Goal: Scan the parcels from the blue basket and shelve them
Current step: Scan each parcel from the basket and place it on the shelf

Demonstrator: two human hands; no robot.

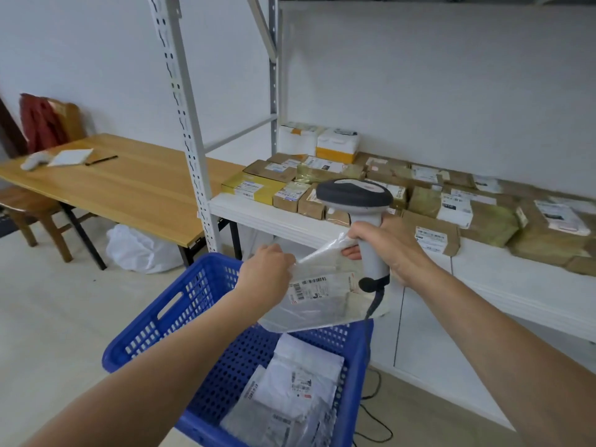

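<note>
Above blue perforated plastic basket (154, 321), left hand (264, 272) pinches limp clear plastic mailer parcel (319, 304) by its top edge; right hand (387, 243) grips grey handheld barcode scanner (354, 195) and nips the parcel's corner too. Risk: scanner head faces white metal shelf (258, 214) beyond basket, so it could read brown cardboard parcels (483, 214) there; split grip may drop parcel. Counts: one basket, one scanner, one held parcel; roughly three white poly parcels (303, 385) inside basket.

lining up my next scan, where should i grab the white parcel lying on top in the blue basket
Probably pinch its far corner, coming down from above. The white parcel lies flat on grey parcels inside the blue basket, whose walls block a side reach; a thin soft bag gives only edges to grip. The left hand holds the clear parcel, the right hand the scanner.
</note>
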